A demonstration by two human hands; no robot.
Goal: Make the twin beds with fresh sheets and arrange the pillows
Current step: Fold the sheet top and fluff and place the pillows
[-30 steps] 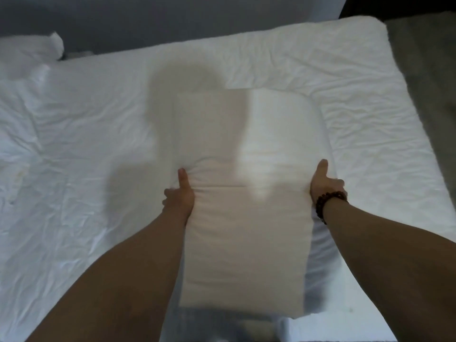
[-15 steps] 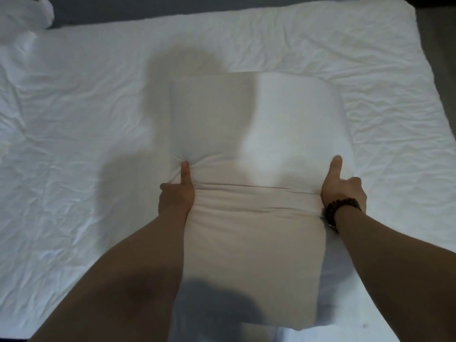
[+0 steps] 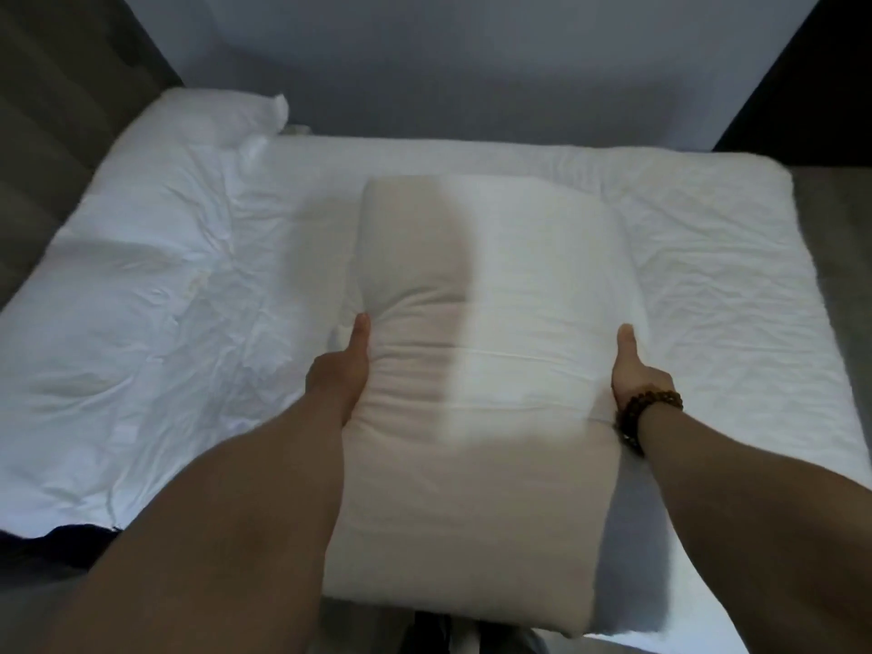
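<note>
A cream pillow [image 3: 476, 370] is held lengthwise over the bed, partly inside a white pillowcase [image 3: 542, 257] that covers its far half. My left hand [image 3: 342, 370] grips the pillow's left side, thumb on top. My right hand [image 3: 634, 370], with a bead bracelet on the wrist, grips the right side the same way. The fingers of both hands are hidden under the pillow. The bed [image 3: 141, 323] below carries a wrinkled white sheet.
Another white pillow [image 3: 212, 115] lies at the bed's far left corner. A grey wall [image 3: 448, 63] stands behind the bed. Dark floor [image 3: 840, 257] runs along the right side, and a dark panel [image 3: 56, 87] along the left.
The pillow has risen off the bed between both hands, and the view has tilted up, so the wall and the far pillow now show.
</note>
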